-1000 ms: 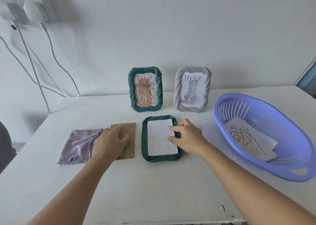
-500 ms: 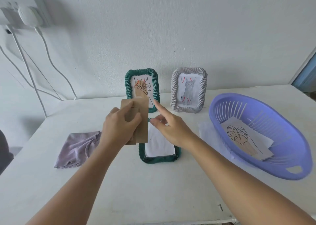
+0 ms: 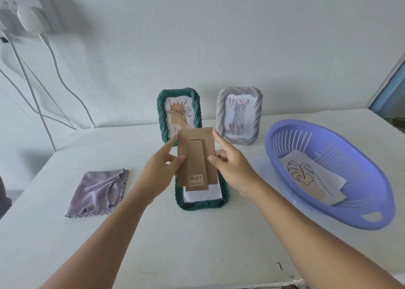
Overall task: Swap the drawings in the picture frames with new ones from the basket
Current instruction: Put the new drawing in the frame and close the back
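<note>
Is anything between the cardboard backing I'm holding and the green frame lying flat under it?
Nothing visible. The cardboard backing hangs above the flat green frame, whose opening holds only white paper.

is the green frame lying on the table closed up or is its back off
Its back is off. The flat green frame shows bare white paper, and both hands, left hand and right hand, hold the brown backing board above it.
</note>
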